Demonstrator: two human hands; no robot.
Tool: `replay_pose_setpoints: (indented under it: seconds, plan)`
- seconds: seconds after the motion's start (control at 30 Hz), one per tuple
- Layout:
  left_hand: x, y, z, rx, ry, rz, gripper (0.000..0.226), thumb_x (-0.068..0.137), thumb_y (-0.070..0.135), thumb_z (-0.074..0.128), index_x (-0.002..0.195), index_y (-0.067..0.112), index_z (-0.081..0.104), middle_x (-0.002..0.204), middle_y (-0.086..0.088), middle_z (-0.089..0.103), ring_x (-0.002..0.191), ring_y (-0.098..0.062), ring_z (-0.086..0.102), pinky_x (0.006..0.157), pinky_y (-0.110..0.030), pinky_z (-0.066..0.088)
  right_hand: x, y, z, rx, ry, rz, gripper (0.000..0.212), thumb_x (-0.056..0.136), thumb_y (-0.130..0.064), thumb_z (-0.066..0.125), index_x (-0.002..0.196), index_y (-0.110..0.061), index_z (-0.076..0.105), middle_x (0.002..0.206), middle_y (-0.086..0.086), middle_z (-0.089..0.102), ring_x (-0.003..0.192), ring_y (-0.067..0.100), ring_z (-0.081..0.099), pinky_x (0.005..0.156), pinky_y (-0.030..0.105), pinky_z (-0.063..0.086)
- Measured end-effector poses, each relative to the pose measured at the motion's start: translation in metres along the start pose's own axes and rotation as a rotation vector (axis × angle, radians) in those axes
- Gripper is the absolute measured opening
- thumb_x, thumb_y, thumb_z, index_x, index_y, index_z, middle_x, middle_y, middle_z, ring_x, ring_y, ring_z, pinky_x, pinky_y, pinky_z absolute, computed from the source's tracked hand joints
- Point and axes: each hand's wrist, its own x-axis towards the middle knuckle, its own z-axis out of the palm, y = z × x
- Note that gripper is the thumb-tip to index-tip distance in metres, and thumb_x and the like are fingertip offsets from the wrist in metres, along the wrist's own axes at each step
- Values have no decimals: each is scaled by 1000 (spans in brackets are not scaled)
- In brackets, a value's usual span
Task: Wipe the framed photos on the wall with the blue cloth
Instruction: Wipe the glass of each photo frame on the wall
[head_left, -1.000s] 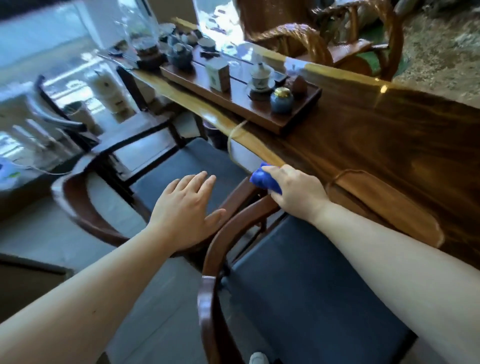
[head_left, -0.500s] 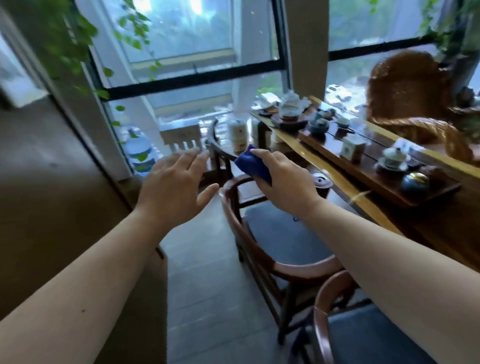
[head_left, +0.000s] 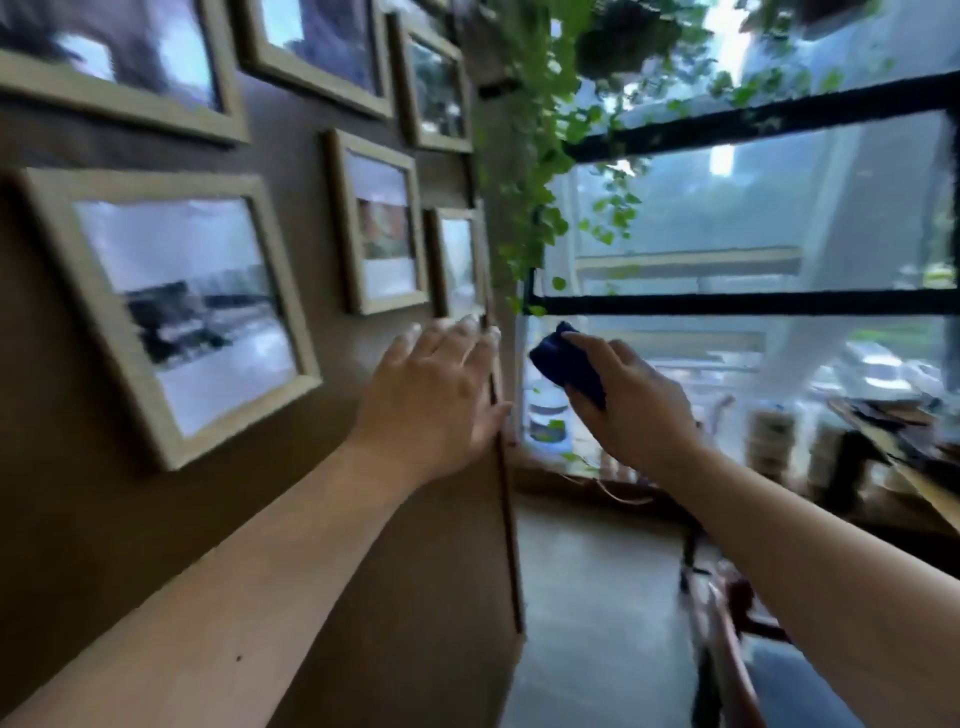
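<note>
step: bring cloth (head_left: 569, 371) to photos (head_left: 176, 312) | right hand (head_left: 631, 402): fingers pinch the bunched cloth, out by the window, not touching any frame yet | left hand (head_left: 434, 395): fingers spread, empty, near the wall edge | tip: hold a frame still with the free hand, wipe the glass flat and gently

Two bare forearms, nothing worn

I see my left hand (head_left: 431, 395) and right hand (head_left: 636, 400) uncovered, with both forearms bare to the frame's bottom edge: no sleeves, watch, rings or gloves. A small dark mole marks the left forearm.
</note>
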Motion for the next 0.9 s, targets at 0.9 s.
replay_pose_setpoints:
  seconds: [0.9]
  plan:
    - [-53, -182, -135, 844, -216, -382, 102, 80, 73, 39, 149, 4, 9, 159, -18, 15, 146, -33, 11, 118, -54, 13, 148, -284, 100, 929, 107, -317, 56, 89, -32, 57, 139, -40, 35, 123, -7, 41, 88, 4, 46, 65, 15, 39]
